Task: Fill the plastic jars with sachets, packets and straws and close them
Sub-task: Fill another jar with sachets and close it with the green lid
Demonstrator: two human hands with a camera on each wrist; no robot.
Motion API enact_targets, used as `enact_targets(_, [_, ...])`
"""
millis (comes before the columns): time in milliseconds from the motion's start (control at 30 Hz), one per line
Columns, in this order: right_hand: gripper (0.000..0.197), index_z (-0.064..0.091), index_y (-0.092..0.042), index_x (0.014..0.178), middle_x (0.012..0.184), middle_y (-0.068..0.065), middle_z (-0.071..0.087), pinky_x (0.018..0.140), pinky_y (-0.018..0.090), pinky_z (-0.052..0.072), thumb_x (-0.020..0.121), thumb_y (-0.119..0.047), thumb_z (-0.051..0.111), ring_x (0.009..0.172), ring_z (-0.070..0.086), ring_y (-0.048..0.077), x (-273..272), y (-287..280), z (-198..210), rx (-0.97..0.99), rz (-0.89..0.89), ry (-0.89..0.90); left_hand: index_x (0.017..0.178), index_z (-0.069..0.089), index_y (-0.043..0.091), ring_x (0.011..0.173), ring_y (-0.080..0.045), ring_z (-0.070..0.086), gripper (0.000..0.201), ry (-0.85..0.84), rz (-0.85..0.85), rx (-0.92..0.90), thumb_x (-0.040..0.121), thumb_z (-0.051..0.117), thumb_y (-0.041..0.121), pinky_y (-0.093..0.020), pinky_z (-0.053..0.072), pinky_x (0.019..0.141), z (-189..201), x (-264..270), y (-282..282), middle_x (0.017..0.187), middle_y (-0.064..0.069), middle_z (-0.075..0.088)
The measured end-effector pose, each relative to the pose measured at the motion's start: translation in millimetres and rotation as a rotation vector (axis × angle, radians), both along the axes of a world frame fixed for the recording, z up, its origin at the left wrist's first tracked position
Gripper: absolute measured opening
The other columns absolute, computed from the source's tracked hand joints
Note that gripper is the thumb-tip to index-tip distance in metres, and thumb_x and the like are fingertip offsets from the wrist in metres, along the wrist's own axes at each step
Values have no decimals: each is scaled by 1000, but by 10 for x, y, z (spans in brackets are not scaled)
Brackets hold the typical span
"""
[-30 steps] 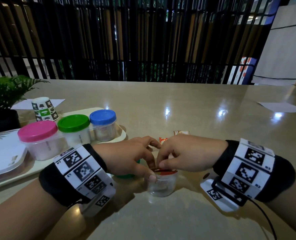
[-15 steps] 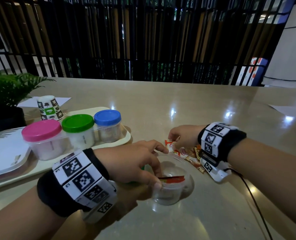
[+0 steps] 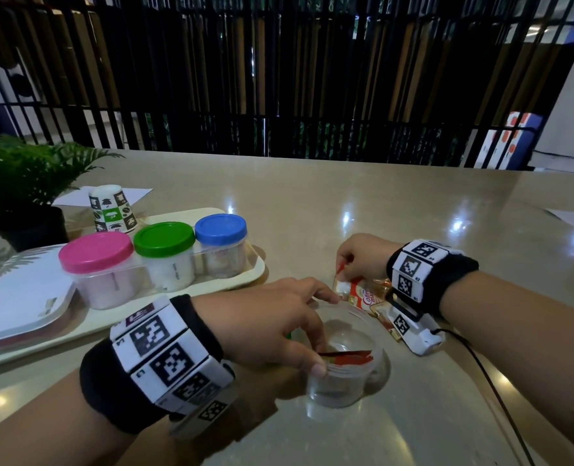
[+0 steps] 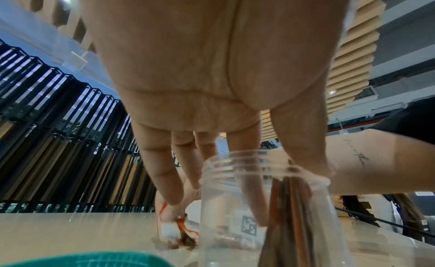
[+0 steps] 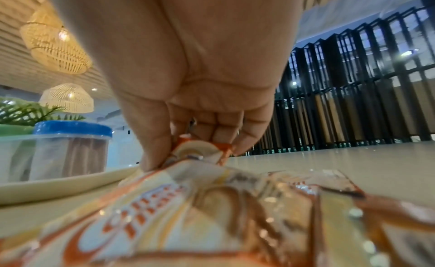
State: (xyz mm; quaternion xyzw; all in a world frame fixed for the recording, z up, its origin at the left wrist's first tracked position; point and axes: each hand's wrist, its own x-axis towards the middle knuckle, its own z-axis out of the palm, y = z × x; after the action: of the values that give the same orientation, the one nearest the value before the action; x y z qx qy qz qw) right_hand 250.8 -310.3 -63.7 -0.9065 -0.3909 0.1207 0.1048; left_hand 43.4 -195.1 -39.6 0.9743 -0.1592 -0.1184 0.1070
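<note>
Now steadying the open clear jar (image 3: 342, 375) on the counter (image 3: 379, 230) with the left hand (image 3: 272, 327): thumb curled over the near rim, fingers draped across the mouth and far side, pinning a red sachet (image 3: 346, 356) upright against the inner wall. Lying partly under that wrist, a teal lid (image 4: 82, 260), probably this jar's own. Just beyond the left fingertips, reaching with the right hand (image 3: 362, 257), thumb and fingers pinched on the top edge of a cream-and-orange creamer packet (image 3: 359, 294) atop a small pile of packets (image 3: 383, 307) under the right wrist. Off to the far side of the left hand, 3 closed jars on a cream tray (image 3: 211, 287): pink-lidded (image 3: 97, 253), green-lidded (image 3: 164, 238), blue-lidded (image 3: 220, 228), already filled by the look of it.

Likely trouble ahead:
- Lifting by 1 corner could drag neighbouring packets along or scatter them, being slick and overlapping.
- Left fingers covering the mouth leave little gap; pushing the packet in against them could tip the light, nearly empty jar.
- Releasing the pinned sachet too early could let it slump across the opening and block the next one.
- Wide packet may need folding or standing on end to clear the rim.
</note>
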Motion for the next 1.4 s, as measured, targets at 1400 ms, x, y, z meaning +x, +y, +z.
enact_targets(1400, [15,65,-22,94,85,-11,59,69,25,43,89,-13,55,76,52,9,-1416,-544,317,-30,307,-141,127,60,28,120,-5,41,53,-1,102,17,81,69,51,-28,39,106,45,1,-78,136,14,32])
